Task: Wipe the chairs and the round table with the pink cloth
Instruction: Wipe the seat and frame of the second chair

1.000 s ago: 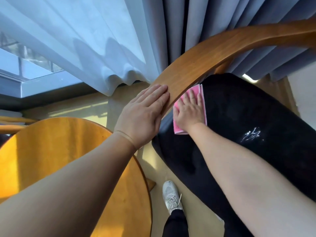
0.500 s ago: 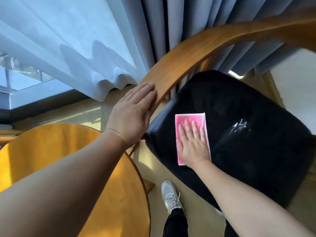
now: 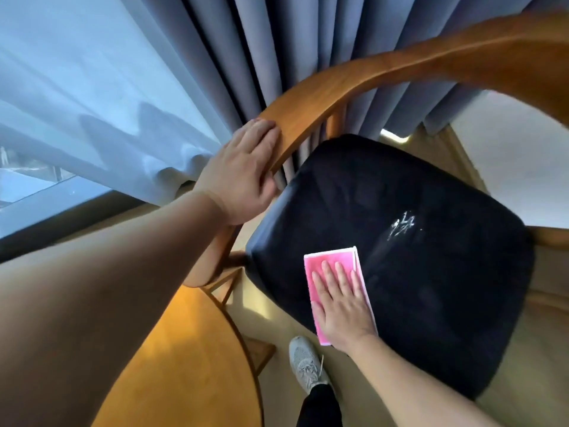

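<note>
A folded pink cloth (image 3: 327, 266) lies flat near the front left edge of the chair's black seat cushion (image 3: 431, 288). My right hand (image 3: 341, 303) presses on the cloth with straight, spread fingers. My left hand (image 3: 243, 174) rests on the end of the chair's curved wooden backrest rail (image 3: 385, 72), fingers laid over its top. A white smear (image 3: 403, 228) marks the cushion beyond the cloth. The round wooden table (image 3: 191, 365) sits at the lower left, partly hidden by my left forearm.
Grey curtains (image 3: 308, 47) and a sheer white curtain (image 3: 92, 103) hang right behind the chair. My shoe (image 3: 306, 365) stands on the floor between table and chair. A wooden brace (image 3: 228, 282) of the chair shows under my left wrist.
My right hand has drawn the pink cloth from the back of the seat toward its front edge. My left hand has stayed on the rail's end.
</note>
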Tool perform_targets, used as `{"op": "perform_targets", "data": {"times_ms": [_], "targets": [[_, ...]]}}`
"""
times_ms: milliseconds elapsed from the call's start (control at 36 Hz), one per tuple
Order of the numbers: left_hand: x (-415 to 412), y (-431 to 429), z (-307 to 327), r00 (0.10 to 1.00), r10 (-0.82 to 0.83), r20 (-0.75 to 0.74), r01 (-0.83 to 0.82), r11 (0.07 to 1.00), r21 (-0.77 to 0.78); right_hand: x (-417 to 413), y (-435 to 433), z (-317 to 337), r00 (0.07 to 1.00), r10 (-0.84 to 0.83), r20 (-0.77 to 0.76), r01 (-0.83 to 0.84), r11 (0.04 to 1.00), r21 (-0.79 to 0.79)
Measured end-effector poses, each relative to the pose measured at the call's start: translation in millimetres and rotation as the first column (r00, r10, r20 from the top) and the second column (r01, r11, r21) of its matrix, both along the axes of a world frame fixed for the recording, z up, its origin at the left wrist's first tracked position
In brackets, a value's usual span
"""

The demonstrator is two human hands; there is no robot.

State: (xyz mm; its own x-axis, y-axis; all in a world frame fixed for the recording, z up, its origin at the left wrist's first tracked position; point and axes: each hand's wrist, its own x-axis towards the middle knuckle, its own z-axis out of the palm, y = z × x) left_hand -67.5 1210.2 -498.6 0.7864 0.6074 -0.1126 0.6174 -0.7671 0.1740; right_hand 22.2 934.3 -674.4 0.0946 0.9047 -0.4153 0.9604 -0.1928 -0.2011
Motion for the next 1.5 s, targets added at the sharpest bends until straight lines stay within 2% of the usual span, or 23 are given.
{"op": "perform_targets", "data": {"times_ms": [111,333,500,750,944,1167,1278,1417,1500], "targets": [[-3.2,1.1,-5.6,0.996,-0.073,0.057,0.072,0.997,0.014,-3.5,10.6,-4.7,0.999,-0.040,0.000,0.040,0.999,0.014],[-4.4,6.7,-8.0,0.992,-0.112,0.062,0.113,0.993,-0.016,2.0,55.9,-15.4,0.992,-0.125,-0.001,0.125,0.991,0.039],[-5.2,8.7,-8.4,0.990,-0.118,0.079,0.120,0.992,-0.027,26.6,131.7,-20.7,0.988,-0.148,0.046,0.146,0.988,0.052],[-6.0,11.6,-8.2,0.981,-0.164,0.105,0.167,0.986,-0.018,94.8,250.1,-18.5,0.991,-0.082,0.109,0.078,0.996,0.040],[-5.0,11.9,-6.5,0.980,-0.187,0.067,0.190,0.981,-0.037,92.0,189.0,-20.0,0.982,-0.132,0.134,0.128,0.991,0.037],[-3.0,11.2,-4.7,0.980,-0.196,0.039,0.197,0.980,-0.023,48.5,45.3,-14.3,0.965,-0.252,0.080,0.252,0.968,0.006],[-2.9,9.8,-4.5,0.980,-0.199,0.029,0.199,0.980,-0.012,20.8,-19.6,-11.8,0.968,-0.246,0.038,0.248,0.968,-0.034],[2.3,4.0,2.1,0.986,-0.157,0.055,0.157,0.988,0.007,20.4,-21.2,-7.1,0.974,-0.223,0.047,0.225,0.974,-0.037],[10.6,3.6,3.9,0.985,-0.171,0.021,0.169,0.982,0.081,20.6,-21.9,-5.6,0.973,-0.229,0.028,0.229,0.973,-0.037]]}}
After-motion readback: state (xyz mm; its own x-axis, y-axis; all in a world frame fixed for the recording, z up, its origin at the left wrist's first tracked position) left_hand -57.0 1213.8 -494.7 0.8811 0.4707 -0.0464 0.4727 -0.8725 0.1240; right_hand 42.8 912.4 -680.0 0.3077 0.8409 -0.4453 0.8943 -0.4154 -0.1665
